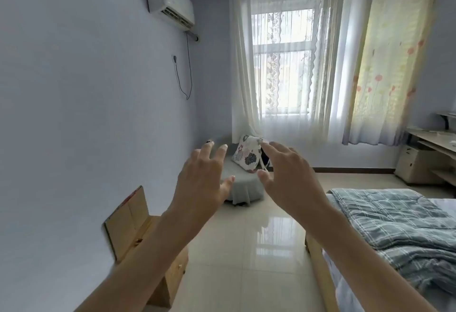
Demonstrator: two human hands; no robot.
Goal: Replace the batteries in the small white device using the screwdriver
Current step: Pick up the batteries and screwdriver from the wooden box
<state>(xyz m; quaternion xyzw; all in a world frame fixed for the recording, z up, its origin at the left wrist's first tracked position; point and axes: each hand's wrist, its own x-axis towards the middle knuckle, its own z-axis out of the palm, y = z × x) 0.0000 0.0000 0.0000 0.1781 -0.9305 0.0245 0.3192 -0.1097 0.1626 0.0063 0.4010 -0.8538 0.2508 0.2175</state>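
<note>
Small white device: not visible in the head view; its location cannot be told.
Screwdriver and batteries: likewise not seen anywhere in view.
Left hand [204,180]: raised in mid-air, fingers spread, nothing held.
Right hand [290,176]: raised just beside the left hand, fingers spread, nothing held.
Between the hands: a gap through which a floral cushion [248,153] on a low grey seat [238,188] is seen, well beyond the fingertips.
Below the left forearm: a wooden cabinet [138,227] against the wall.
Below and outside the right forearm: a bed with a blue quilt [394,220].
Beyond the right hand, far side: a desk [429,143] by the curtained window [283,64].
Step in hand (judged): work not yet begun; the device and tool are to be located first.
Recommended practice: the view should be lowered to the work surface, the device secured in one hand and the screwdriver taken in the other before any screw is addressed.
</note>
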